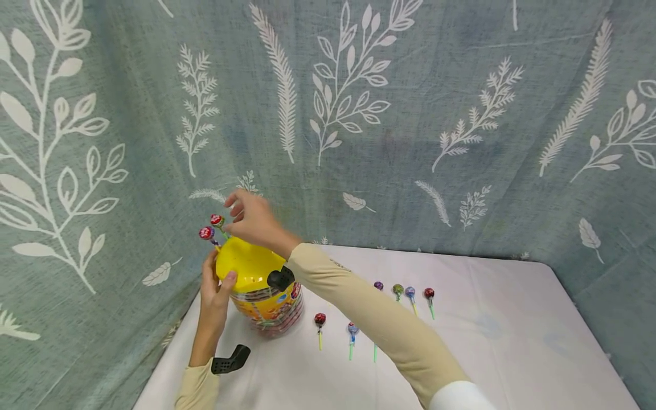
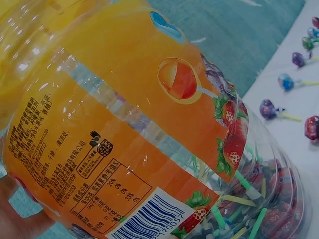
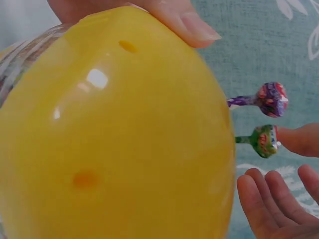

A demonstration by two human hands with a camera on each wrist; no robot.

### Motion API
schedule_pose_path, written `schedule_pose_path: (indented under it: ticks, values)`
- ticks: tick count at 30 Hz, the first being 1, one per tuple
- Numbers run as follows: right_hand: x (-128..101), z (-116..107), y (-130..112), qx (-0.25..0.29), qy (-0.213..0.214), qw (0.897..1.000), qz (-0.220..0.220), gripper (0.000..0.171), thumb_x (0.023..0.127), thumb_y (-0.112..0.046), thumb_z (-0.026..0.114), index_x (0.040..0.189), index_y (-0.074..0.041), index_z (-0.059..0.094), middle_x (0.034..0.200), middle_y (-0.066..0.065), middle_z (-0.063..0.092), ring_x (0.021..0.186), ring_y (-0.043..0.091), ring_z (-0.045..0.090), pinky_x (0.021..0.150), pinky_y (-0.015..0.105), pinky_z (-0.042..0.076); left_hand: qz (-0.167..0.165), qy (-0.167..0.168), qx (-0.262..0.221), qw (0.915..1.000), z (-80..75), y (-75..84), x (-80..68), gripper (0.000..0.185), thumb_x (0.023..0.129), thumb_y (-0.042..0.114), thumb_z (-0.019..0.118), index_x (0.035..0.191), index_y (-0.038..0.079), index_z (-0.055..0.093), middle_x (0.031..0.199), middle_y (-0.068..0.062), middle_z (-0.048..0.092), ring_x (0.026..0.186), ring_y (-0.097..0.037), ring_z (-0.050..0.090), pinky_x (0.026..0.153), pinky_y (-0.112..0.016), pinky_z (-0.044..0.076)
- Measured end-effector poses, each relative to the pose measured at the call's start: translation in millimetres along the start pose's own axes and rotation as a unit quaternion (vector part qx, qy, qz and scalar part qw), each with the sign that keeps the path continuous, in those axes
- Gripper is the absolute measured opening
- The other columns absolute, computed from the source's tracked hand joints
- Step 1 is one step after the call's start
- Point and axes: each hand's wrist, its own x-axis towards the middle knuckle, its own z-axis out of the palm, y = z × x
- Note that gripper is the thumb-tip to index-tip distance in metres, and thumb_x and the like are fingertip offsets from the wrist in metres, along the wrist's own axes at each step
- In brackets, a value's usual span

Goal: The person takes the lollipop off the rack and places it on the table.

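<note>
Two lollipops (image 1: 211,226) in lid (image 1: 245,263); left hand (image 1: 217,283) grips jar (image 1: 270,307); right hand (image 1: 251,219) grip open, prob. touching one.

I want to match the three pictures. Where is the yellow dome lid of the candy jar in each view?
Head: yellow lid, left of centre, between both hands.
Left wrist: only a yellow edge at top left, above the orange label.
Right wrist: lid fills the left.
Shared landmark: the leaf-print cloth.

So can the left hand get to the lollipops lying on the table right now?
Probably not right now. The left hand is holding the yellow lid of the candy jar, and the right arm stretches across in front of the lollipops on the table. It would likely have to let go first.
</note>
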Motion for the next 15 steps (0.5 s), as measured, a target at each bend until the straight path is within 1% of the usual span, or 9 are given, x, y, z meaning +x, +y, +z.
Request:
schedule_pose_path:
  ticks: [2, 6, 9, 11, 15]
  values:
    - [2.7, 4.9, -0.7, -0.007, -0.006, 1.000, 0.006, 0.036, 0.081, -0.010, 0.073, 0.111, -0.012, 0.054, 0.095, 0.001, 0.058, 0.078, 0.004, 0.058, 0.065, 0.012, 0.046, 0.001, 0.000, -0.005, 1.0000, -0.3, -0.5, -0.4, 0.066, 0.092, 0.025, 0.051, 0.149, 0.029, 0.018, 0.150, 0.004, 0.025, 0.129, -0.016, 0.034, 0.100, -0.016, 0.033]
    - [7.7, 15.9, 0.4, -0.030, -0.007, 0.999, 0.012, 0.036, 0.081, -0.010, 0.073, 0.111, -0.011, 0.053, 0.091, -0.001, 0.058, 0.077, 0.004, 0.056, 0.064, 0.012, 0.045, 0.001, -0.004, -0.006, 1.0000, -1.2, -0.7, -0.6, 0.066, 0.092, 0.025, 0.051, 0.149, 0.029, 0.017, 0.151, 0.004, 0.024, 0.131, -0.016, 0.032, 0.099, -0.014, 0.033]
    - [10.8, 24.0, 1.8, -0.051, -0.003, 0.999, 0.015, 0.034, 0.081, -0.009, 0.072, 0.108, -0.011, 0.052, 0.092, 0.000, 0.060, 0.078, 0.005, 0.053, 0.063, 0.012, 0.043, 0.001, -0.004, -0.003, 1.0000, -2.4, -1.2, -0.8, 0.066, 0.092, 0.025, 0.051, 0.149, 0.029, 0.017, 0.151, 0.004, 0.024, 0.131, -0.016, 0.032, 0.099, -0.014, 0.033]
    - [11.8, 27.8, 2.5, -0.055, -0.003, 0.998, 0.017, 0.031, 0.082, -0.006, 0.070, 0.106, -0.012, 0.051, 0.090, 0.000, 0.060, 0.076, 0.006, 0.052, 0.061, 0.012, 0.043, 0.001, -0.002, 0.001, 1.0000, -2.7, -0.8, -1.2, 0.065, 0.092, 0.026, 0.051, 0.149, 0.029, 0.018, 0.150, 0.004, 0.025, 0.130, -0.016, 0.033, 0.099, -0.015, 0.033]
    - [13.0, 29.8, 3.7, -0.051, -0.003, 0.999, 0.013, 0.028, 0.082, 0.001, 0.064, 0.102, -0.012, 0.048, 0.080, -0.001, 0.057, 0.066, 0.009, 0.052, 0.055, 0.014, 0.042, 0.006, 0.000, 0.001, 1.0000, -1.2, -0.6, -0.4, 0.064, 0.093, 0.026, 0.051, 0.148, 0.028, 0.019, 0.149, 0.004, 0.028, 0.129, -0.015, 0.034, 0.099, -0.017, 0.034]
